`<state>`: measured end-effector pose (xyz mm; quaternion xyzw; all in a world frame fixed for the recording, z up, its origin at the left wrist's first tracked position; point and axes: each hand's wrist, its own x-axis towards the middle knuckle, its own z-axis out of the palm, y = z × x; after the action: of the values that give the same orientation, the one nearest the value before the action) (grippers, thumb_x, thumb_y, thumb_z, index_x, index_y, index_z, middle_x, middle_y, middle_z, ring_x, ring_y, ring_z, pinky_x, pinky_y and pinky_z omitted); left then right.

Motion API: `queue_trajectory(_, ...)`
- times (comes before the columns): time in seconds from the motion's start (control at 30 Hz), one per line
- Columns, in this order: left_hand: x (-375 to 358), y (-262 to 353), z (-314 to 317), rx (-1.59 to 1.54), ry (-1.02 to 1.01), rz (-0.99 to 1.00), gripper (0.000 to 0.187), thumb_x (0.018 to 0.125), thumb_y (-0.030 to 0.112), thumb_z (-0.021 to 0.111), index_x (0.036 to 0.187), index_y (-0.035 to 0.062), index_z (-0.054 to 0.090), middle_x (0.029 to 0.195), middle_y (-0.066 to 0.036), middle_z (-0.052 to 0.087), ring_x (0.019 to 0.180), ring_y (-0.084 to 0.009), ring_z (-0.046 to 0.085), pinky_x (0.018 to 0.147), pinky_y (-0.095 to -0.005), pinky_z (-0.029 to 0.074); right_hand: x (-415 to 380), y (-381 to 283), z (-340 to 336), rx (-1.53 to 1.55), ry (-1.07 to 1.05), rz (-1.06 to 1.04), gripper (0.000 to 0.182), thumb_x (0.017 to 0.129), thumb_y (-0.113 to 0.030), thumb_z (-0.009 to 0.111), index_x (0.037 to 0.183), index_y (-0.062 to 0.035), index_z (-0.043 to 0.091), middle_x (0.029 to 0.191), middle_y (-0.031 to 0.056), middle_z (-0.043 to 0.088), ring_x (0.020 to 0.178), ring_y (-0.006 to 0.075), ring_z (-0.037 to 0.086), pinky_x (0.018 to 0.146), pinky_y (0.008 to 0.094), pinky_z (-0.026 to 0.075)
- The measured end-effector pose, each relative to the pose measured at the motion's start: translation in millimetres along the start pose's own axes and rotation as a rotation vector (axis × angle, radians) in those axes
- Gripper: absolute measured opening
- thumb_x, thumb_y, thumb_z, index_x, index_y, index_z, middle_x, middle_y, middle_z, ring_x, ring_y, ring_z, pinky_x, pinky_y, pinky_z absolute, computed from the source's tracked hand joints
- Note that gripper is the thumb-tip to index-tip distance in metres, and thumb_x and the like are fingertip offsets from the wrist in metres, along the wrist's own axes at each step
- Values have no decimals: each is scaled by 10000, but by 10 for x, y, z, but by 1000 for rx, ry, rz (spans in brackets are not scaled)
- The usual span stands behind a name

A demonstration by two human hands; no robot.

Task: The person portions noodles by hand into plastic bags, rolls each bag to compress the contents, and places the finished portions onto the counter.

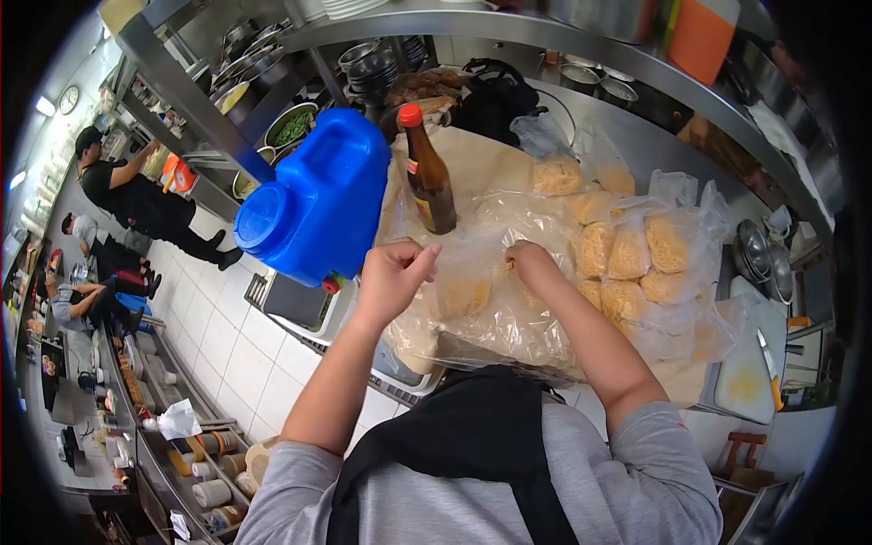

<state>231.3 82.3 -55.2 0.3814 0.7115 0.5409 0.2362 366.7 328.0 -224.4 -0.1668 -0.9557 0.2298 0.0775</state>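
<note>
My left hand [395, 272] and my right hand [527, 262] both pinch the top of a clear plastic bag [481, 309] that holds a yellow noodle portion. The bag rests on the steel counter in front of me. To its right lie several bagged noodle nests [636, 254] in clear plastic. A brown sauce bottle [429, 173] with a red cap stands just behind my left hand. A large blue plastic jug [318, 204] with a small red tap sits to the left of the bottle.
A steel shelf [509, 32] with bowls and pots runs overhead. A white cutting board [749, 377] lies at the right. Other people [136, 200] stand and sit along the tiled aisle at the left, beside a counter of containers [195, 454].
</note>
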Motion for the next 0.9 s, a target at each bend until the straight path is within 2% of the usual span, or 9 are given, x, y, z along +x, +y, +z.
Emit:
queue_trajectory(0.07, 38, -124, 89, 239, 200, 131, 330, 859, 114, 752, 616, -14, 568, 605, -36, 580, 568, -98, 552, 549, -273, 441, -72, 88, -111, 105, 87, 40, 215, 814, 8, 639, 1004, -48, 721, 977, 143, 679, 887, 309, 653, 813, 365, 530)
queue_trajectory(0.23, -70, 68, 180, 284, 153, 140, 120, 802, 2, 706, 826, -7, 588, 826, -89, 603, 608, -135, 572, 593, -305, 487, -161, -538, -1015, 577, 309, 281, 183, 833, 5, 643, 996, -19, 722, 925, 96, 695, 836, 194, 664, 751, 311, 523)
queue_trajectory(0.37, -101, 153, 196, 289, 95, 119, 214, 805, -34, 673, 1013, -10, 627, 997, -95, 596, 672, -131, 592, 633, -278, 506, -95, -1187, -1312, 761, 326, -56, 168, 835, 7, 645, 980, -31, 722, 931, 80, 693, 859, 155, 656, 750, 296, 516)
queue_trajectory(0.47, -108, 162, 204, 318, 109, 161, 262, 829, -39, 662, 1089, -13, 638, 1062, -87, 596, 701, -110, 606, 656, -257, 519, -25, -1422, -1171, 610, 135, -179, 205, 880, -9, 622, 1064, -59, 698, 984, 99, 699, 895, 185, 667, 789, 284, 517)
queue_trajectory(0.53, -137, 166, 178, 330, 127, 168, 287, 831, -41, 657, 1116, -12, 641, 1088, -92, 597, 707, -114, 610, 665, -257, 525, 42, -1440, -1032, 331, 233, -349, 222, 891, -21, 599, 1094, -70, 673, 984, 146, 689, 905, 287, 670, 774, 329, 521)
queue_trajectory(0.57, -155, 173, 153, 333, 134, 164, 289, 834, -42, 653, 1121, -12, 641, 1091, -94, 598, 713, -115, 611, 665, -257, 526, 22, -1388, -1023, 284, 143, -294, 213, 905, -46, 589, 1098, -93, 663, 965, 160, 681, 925, 328, 658, 867, 387, 479)
queue_trajectory(0.7, -197, 149, 111, 311, 164, 174, 286, 848, -48, 638, 1131, -15, 641, 1103, -96, 598, 714, -118, 604, 663, -258, 526, -152, -1464, -1351, -48, -61, -219, 149, 890, -115, 644, 1031, -120, 688, 925, 108, 681, 1023, 272, 631, 987, 435, 383)
queue_trajectory(0.77, -225, 185, 75, 323, 188, 198, 278, 841, -44, 646, 1118, -24, 642, 1085, -114, 601, 709, -157, 609, 662, -280, 531, -138, -1259, -1457, -287, -11, -377, 112, 840, -198, 711, 938, -144, 714, 998, 43, 677, 1146, 231, 561, 1045, 481, 293)
queue_trajectory(0.9, -229, 473, -35, 406, 218, 321, 261, 879, 23, 686, 1134, -14, 648, 1090, -112, 606, 787, -172, 631, 723, -298, 534, -311, -1317, -1778, -206, 254, -500, 121, 781, -232, 756, 845, -135, 722, 1109, -4, 655, 1201, 223, 506, 1027, 493, 309)
